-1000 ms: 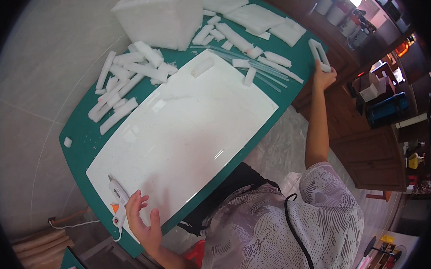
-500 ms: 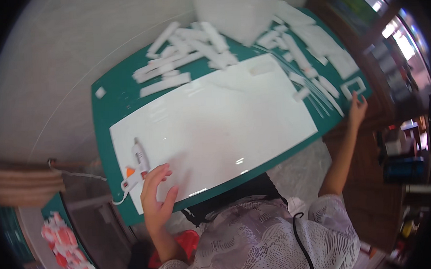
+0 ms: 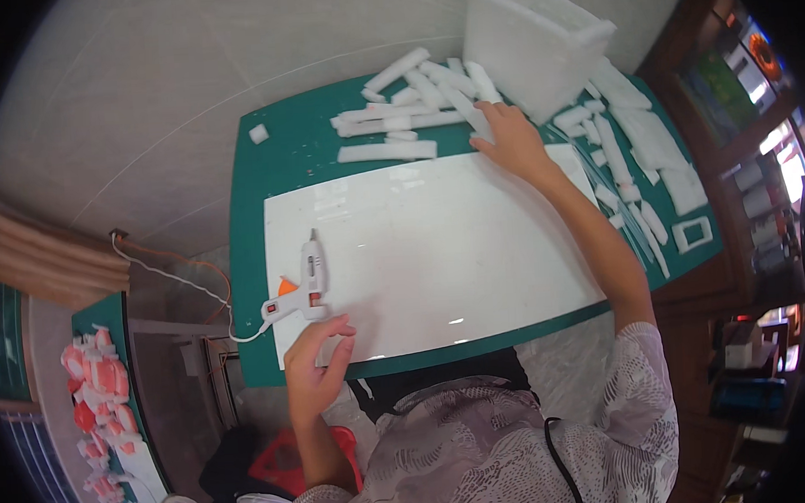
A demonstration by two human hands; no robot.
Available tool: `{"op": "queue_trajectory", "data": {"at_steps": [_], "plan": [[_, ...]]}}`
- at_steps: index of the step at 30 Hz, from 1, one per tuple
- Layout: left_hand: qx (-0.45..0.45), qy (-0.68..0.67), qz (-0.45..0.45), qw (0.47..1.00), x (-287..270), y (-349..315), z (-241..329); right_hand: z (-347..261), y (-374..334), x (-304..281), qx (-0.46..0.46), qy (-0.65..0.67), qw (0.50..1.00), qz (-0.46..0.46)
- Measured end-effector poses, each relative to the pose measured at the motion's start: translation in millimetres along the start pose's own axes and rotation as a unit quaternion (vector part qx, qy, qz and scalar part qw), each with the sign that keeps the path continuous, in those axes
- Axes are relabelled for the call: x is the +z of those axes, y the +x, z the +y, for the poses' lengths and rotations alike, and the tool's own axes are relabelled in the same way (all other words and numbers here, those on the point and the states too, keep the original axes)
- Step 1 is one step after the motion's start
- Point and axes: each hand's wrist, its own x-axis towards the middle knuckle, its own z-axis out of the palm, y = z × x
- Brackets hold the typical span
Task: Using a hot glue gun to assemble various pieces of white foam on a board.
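Clock positions taken from the middle of the white board (image 3: 439, 259), laid on a green tabletop (image 3: 310, 140):

Item, hot-glue gun (image 3: 313, 261), white with orange trigger, on the board at 9 o'clock, nozzle toward 12; dark marks on its body, too small to read; white cord (image 3: 172, 286) running to a wall socket.

Item, left hand (image 3: 317, 365), at 8 o'clock, just beside the gun's rear end; thumb and fingers parted, holding nothing; near the gun likewise in the earlier frames.

Item, right hand (image 3: 512, 141), at 1 o'clock, well apart from the left, fingers at the edge of the piled white foam strips (image 3: 396, 123); whether they had closed on a piece could not be told; a second earlier it held the foam frame out at the table's right end.

Item, foam frame (image 3: 680, 239), rectangular, lying at 3 o'clock near the table corner, released since then.

Item, foam box (image 3: 533, 53), large, white, at 1 o'clock beyond the hand; foam sheets (image 3: 647, 138) at 2; small foam block (image 3: 258, 133) at 10; red basket (image 3: 282, 463) below, at 7.
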Motion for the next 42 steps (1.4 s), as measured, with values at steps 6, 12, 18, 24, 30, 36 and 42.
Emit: {"op": "queue_trajectory", "data": {"at_steps": [6, 12, 18, 24, 30, 36, 42], "plan": [[-0.064, 0.010, 0.025, 0.998, -28.1, -37.3, -8.0, 18.5, 29.0, -3.0, 0.028, -0.104, 0.993, -0.040], [-0.133, 0.017, 0.117, 0.984, -53.9, -65.8, -26.4, -49.7, 2.6, -81.0, 0.049, 0.133, 0.979, -0.144], [0.012, 0.186, 0.033, 0.982, -57.0, -4.4, -45.0, -91.7, -88.9, -52.7, -0.097, 0.155, 0.944, -0.273], [0.046, 0.325, -0.111, 0.938, -50.6, 40.6, -53.6, -95.4, -106.9, -39.2, -0.123, 0.176, 0.952, -0.217], [-0.016, 0.289, -0.182, 0.940, -51.9, 57.4, -59.9, -89.5, -104.9, -27.4, -0.091, 0.191, 0.953, -0.216], [-0.015, 0.287, -0.143, 0.947, -45.7, 60.2, -63.1, -84.3, -74.2, -9.4, -0.135, 0.255, 0.945, -0.156], [-0.082, 0.165, -0.092, 0.979, -58.3, 64.6, -81.7, -63.1, 7.6, 41.9, -0.055, 0.142, 0.986, -0.072]]}}
